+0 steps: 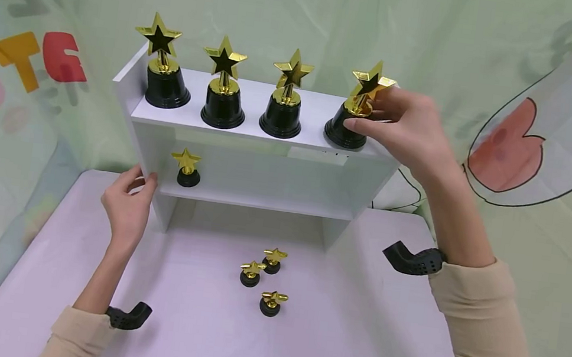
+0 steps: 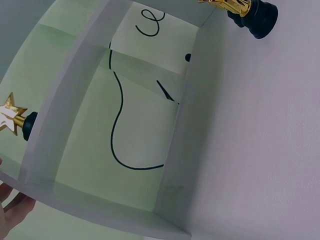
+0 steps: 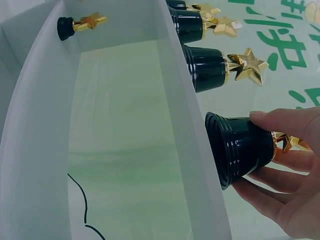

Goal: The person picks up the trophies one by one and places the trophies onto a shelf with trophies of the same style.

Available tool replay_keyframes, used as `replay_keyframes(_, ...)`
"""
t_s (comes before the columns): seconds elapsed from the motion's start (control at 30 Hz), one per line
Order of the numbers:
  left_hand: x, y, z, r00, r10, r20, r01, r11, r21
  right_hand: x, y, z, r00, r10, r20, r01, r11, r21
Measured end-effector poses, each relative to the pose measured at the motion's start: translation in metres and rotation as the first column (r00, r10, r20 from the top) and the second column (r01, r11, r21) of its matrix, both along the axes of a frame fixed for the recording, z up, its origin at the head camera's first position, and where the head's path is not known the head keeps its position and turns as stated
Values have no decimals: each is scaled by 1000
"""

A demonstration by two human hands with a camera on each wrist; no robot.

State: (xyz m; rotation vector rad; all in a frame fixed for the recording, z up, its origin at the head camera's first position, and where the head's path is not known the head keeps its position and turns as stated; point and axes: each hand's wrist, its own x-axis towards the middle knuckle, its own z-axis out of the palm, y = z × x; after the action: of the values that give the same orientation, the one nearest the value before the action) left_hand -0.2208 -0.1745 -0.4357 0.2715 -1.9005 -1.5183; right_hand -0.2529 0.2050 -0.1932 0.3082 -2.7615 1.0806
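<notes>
At the right end of the white shelf unit's top board, my right hand grips a large star trophy by its black base. The trophy leans, and its hollow underside shows in the right wrist view, close to the board's edge. Three more large gold star trophies stand upright in a row to its left. My left hand holds the front edge of the unit's left side panel, its fingers against the outer face. One small star trophy stands on the middle board, near that side.
Three small star trophies stand on the white-covered table in front of the unit. Behind hangs a pale green curtain; a heart drawing is at right. A dark cable runs beside the unit.
</notes>
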Motion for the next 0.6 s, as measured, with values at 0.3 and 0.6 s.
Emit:
replay_keyframes(0.3, 0, 1, -1, 1000, 5, 10, -5, 1000, 2, -8, -8, -2, 1000, 22, 17, -22, 1000, 17)
replay_keyframes(0.6, 1, 1, 1, 1000, 5, 3, -5, 1000, 5, -16, -9, -7, 999, 14, 39, -14, 1000, -21)
